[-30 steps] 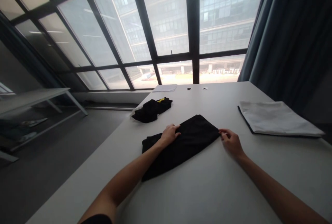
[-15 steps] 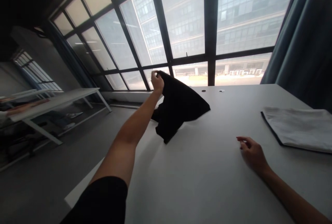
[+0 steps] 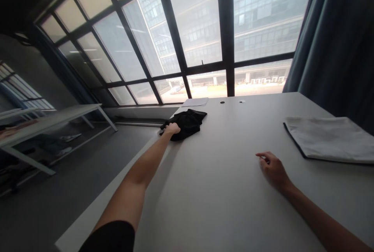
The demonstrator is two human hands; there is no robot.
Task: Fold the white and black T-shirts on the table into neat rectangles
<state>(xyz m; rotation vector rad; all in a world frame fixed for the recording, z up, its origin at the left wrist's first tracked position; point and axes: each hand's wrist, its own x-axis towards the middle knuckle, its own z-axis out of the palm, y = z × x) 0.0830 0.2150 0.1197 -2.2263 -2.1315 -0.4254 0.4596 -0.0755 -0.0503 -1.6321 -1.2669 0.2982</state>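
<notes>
Wide, dark-framed windows (image 3: 195, 30) are set across the far side of the room, with a dark blue curtain (image 3: 327, 45) hung at the right, and a smooth white surface (image 3: 210, 197) is lit by them. Near its far left edge, a heap of black cloth (image 3: 189, 120) is laid. Its colour is deep and nearly even, so that most folds are swallowed by the dark; only a few ridges along the top are picked out by faint highlights. An uneven, crumpled outline is formed: a blunt corner is pointed to the right, a low peak is raised near the top, and the lower edge is rounded toward the surface. Whether one piece or several are bunched together cannot be told.

The left hand (image 3: 173, 128) is placed on the near left part of the heap, the arm stretched far out. Its fingers are bent against the fabric, but whether the fabric is gripped cannot be made out. The right hand (image 3: 274, 170) is held well apart from the heap, its fingers loosely curled and the thumb and index finger slightly parted.

Just behind the heap, a white sheet (image 3: 195, 102) is laid flat. Toward the right edge, a folded pale grey cloth (image 3: 327, 137) is placed, bordered by a dark strip along its left and near sides.
</notes>
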